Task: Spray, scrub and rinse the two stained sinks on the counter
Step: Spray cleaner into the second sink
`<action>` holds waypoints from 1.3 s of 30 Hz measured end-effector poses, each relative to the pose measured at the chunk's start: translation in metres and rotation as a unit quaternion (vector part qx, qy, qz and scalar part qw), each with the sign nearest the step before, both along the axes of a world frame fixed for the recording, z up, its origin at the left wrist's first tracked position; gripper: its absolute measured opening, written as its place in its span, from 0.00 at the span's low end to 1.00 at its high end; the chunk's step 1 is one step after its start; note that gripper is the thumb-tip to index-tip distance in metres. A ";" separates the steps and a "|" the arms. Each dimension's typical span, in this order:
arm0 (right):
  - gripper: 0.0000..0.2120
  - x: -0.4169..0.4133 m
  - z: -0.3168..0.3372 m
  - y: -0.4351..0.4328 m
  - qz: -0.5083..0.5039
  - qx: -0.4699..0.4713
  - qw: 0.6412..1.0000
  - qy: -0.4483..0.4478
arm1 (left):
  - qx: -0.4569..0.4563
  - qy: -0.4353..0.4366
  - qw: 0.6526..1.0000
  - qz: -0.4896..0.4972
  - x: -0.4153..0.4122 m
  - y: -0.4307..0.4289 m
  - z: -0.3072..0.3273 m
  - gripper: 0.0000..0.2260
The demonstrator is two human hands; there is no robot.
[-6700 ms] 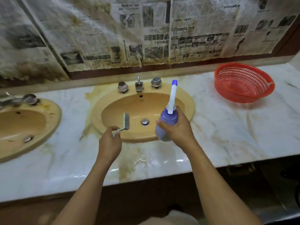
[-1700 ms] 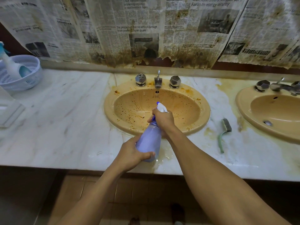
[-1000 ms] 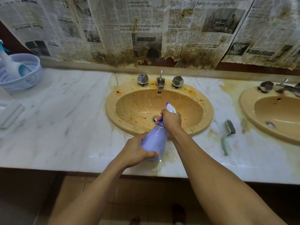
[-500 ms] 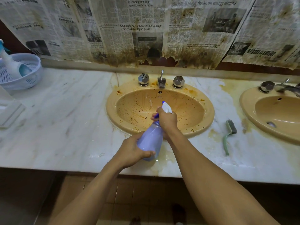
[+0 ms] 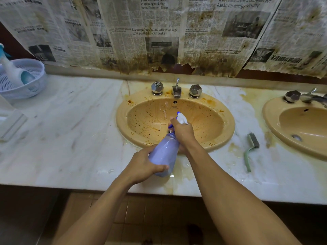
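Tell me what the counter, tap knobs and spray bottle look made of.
The counter looks like polished marble or an imitation: white, grey-veined, glossy. The tap knobs look like chromed metal: faceted, mirror-bright. The spray bottle looks like translucent lilac plastic, matte.

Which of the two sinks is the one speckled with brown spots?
The middle sink, below the spray bottle: brown specks dot its bowl. The right-hand sink has a plain bowl.
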State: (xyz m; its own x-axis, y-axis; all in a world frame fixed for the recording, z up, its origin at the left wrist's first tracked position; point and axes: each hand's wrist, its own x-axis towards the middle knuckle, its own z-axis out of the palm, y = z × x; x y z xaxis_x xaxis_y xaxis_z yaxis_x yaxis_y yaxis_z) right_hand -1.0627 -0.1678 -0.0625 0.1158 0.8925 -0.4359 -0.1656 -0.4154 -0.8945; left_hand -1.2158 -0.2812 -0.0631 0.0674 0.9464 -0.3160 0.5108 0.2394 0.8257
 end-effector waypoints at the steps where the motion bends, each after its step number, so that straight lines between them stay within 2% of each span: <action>1: 0.08 -0.001 0.000 0.001 -0.007 -0.005 1.000 0.009 | -0.002 -0.002 1.000 -0.001 0.000 0.001 0.001 0.34; 5: 0.06 -0.007 -0.003 0.005 -0.059 -0.054 0.997 0.018 | -0.006 0.005 1.000 -0.013 0.000 -0.002 0.002 0.36; 8: 0.15 -0.016 -0.007 0.003 -0.003 -0.043 0.999 0.022 | -0.005 0.017 1.000 0.005 -0.006 -0.012 -0.001 0.33; 11: 0.21 -0.028 -0.006 -0.008 0.063 -0.008 0.997 0.045 | -0.010 0.016 1.000 0.013 -0.021 -0.021 -0.001 0.43; 12: 0.21 -0.033 -0.007 -0.011 0.067 -0.006 0.997 0.047 | -0.009 0.019 1.000 0.014 -0.027 -0.024 -0.001 0.44; 17: 0.06 -0.056 -0.013 -0.020 0.011 -0.053 0.998 0.021 | -0.008 0.040 0.999 0.022 -0.041 -0.038 0.000 0.40; 23: 0.05 -0.069 -0.015 -0.026 0.080 -0.027 0.996 0.005 | -0.014 0.035 0.999 0.022 -0.054 -0.047 -0.003 0.43; 26: 0.04 -0.073 -0.017 -0.030 0.045 -0.048 0.998 0.020 | -0.004 0.032 0.999 0.005 -0.057 -0.051 -0.001 0.42; 28: 0.07 -0.076 -0.014 -0.033 0.030 -0.060 0.998 -0.003 | -0.005 0.032 0.999 -0.003 -0.058 -0.055 -0.002 0.42; 32: 0.04 -0.084 -0.013 -0.040 0.055 -0.039 0.998 -0.013 | -0.016 0.038 0.999 -0.019 -0.066 -0.058 -0.004 0.42; 34: 0.06 -0.087 -0.014 -0.042 0.074 -0.031 0.996 -0.026 | -0.020 0.041 0.999 -0.023 -0.071 -0.058 -0.004 0.42; 36: 0.02 -0.089 -0.014 -0.043 0.058 -0.030 0.998 -0.015 | -0.024 0.054 0.998 -0.030 -0.073 -0.058 -0.005 0.43; 39: 0.04 -0.095 -0.012 -0.046 0.045 -0.053 0.998 -0.005 | -0.026 0.073 0.996 -0.034 -0.075 -0.061 -0.004 0.43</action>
State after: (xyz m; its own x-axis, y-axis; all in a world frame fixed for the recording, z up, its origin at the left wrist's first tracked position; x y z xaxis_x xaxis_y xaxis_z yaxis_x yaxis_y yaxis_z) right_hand -1.1581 -0.2137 -0.0747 0.0416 0.8484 -0.5277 -0.1142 -0.5206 -0.8461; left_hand -1.2913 -0.3423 -0.0672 0.0817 0.9234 -0.3752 0.6407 0.2397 0.7294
